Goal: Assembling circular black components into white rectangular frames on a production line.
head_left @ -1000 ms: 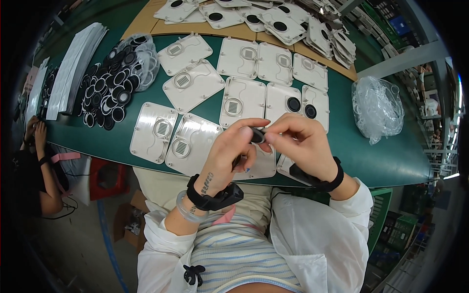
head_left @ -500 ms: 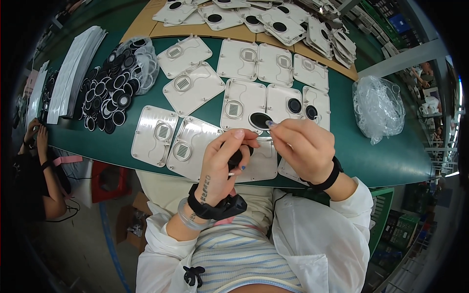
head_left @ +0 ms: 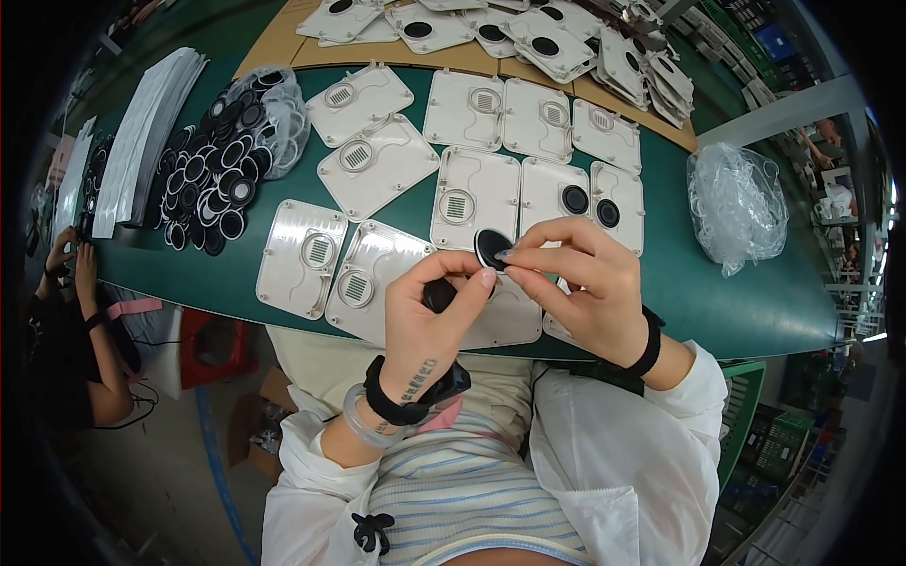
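Note:
Between the fingertips of my right hand (head_left: 587, 278) is a round black disc (head_left: 491, 245) with a pale rim, held tilted. My left hand (head_left: 436, 307) is closed around one or more dark discs (head_left: 439, 294), partly hidden by the fingers; its thumb and fingertips meet the lower edge of the tilted disc. Under both hands lie white plastic panels (head_left: 382, 259) in rows, most with a round slotted vent (head_left: 356, 288). Two panels in the middle row, just beyond my right hand, carry black discs (head_left: 575, 198) over that spot.
A heap of black rings and discs (head_left: 203, 189) spills from a clear bag at the left, beside a stack of white strips (head_left: 142, 141). More panels with discs (head_left: 543, 47) pile up at the back. A crumpled plastic bag (head_left: 736, 203) lies right. A person's hands (head_left: 83, 269) show far left.
My left hand has turned and come up so its fingertips meet the disc. The disc in my right hand has shifted slightly left and down and now tilts more steeply.

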A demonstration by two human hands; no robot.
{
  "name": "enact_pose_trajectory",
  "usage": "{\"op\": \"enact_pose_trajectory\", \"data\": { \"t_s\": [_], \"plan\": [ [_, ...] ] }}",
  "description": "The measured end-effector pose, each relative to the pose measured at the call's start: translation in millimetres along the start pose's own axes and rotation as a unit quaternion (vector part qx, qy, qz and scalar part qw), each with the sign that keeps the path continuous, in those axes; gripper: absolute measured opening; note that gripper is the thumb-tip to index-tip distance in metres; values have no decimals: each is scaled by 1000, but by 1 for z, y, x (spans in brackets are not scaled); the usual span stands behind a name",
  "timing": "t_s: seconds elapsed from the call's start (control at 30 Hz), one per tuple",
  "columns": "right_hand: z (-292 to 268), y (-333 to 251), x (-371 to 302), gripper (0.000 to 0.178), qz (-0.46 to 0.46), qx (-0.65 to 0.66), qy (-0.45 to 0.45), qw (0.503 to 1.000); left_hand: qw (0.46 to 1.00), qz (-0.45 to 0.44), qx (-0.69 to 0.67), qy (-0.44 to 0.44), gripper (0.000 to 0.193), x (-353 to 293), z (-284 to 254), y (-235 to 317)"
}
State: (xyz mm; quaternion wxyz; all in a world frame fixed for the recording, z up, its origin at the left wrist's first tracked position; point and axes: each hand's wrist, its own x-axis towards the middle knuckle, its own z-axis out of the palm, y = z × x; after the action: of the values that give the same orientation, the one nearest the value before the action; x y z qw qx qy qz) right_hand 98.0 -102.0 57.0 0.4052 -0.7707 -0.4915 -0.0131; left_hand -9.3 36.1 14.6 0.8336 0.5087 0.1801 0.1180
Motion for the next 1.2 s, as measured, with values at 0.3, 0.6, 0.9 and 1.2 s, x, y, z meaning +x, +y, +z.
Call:
{"op": "enact_pose_trajectory", "data": {
  "t_s": [0.3,0.6,0.9,1.2],
  "plan": [
    [-1,-2,0,13,76,65,-25,995,998,44,48,-13,10,1,0,-5],
    [4,5,-4,15,53,62,-18,997,991,86,105,-10,9,1,0,-6],
    [5,4,-5,16,38,32,-18,999,984,118,136,-2,7,3,-2,-12],
    [10,2,-9,17,-3,-16,-10,1000,991,73,112,15,7,0,0,-9]
  ]
}}
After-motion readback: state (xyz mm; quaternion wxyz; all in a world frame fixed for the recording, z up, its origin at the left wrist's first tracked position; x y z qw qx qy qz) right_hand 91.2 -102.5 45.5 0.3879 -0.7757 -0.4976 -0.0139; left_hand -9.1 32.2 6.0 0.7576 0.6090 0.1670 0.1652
